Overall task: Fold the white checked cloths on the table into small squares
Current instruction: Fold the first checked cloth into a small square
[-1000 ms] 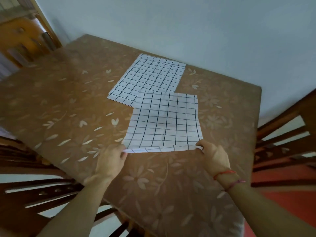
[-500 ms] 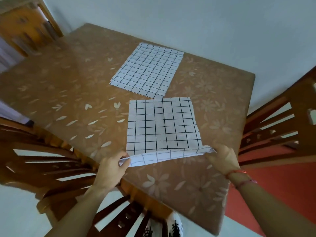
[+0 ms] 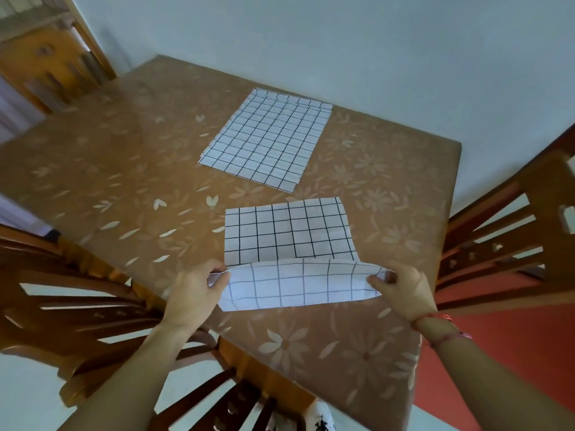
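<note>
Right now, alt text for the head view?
The left hand and right hand pinch the near corners of a white black-checked cloth, its near edge turned up off a brown flower-patterned table. A second white checked cloth lies flat farther back; wooden chairs stand at both sides.

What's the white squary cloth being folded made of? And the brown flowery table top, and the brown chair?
Near white black-checked cloth: looks like thin matt fabric; its lifted edge bends softly and fold creases show. Brown flower-printed table cover: probably vinyl or oilcloth, judging by its sheen. Brown slatted chair on the right: wood, seemingly varnished, slightly glossy.
</note>
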`<state>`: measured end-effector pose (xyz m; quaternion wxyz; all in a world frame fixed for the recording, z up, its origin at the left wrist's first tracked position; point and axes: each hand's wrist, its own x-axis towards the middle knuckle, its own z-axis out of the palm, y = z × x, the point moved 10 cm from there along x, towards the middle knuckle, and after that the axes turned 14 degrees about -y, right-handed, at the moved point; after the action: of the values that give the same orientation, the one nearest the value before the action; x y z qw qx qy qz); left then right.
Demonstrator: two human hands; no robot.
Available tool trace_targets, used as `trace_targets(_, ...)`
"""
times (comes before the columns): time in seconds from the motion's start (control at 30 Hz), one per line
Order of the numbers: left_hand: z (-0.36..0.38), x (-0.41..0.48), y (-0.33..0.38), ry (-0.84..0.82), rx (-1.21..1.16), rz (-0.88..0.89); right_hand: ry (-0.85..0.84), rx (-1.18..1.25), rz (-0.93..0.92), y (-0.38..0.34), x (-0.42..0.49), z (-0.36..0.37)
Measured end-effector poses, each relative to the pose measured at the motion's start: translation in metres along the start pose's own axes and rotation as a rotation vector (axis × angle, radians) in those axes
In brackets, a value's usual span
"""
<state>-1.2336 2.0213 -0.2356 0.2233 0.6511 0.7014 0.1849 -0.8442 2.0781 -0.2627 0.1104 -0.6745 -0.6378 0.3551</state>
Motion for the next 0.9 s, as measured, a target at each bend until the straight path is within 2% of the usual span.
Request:
trace_targets(0.23, -0.008, 0.059, -0.011, 0.055, 0.022, -0.105, -0.012, 0.107, 0.029, -0.016, 0.058, 0.006)
trace_targets(0.6, 0.014, 0.149, -0.036, 0.084, 0.033, -0.086, 0.034, 0.089, 0.076, -0.013, 0.161, 0.025)
trace_targets(0.9, 0.036, 0.186, -0.046, 0.060, 0.053, -0.076, 0.033, 0.019, 0.092, -0.005, 0.200, 0.040)
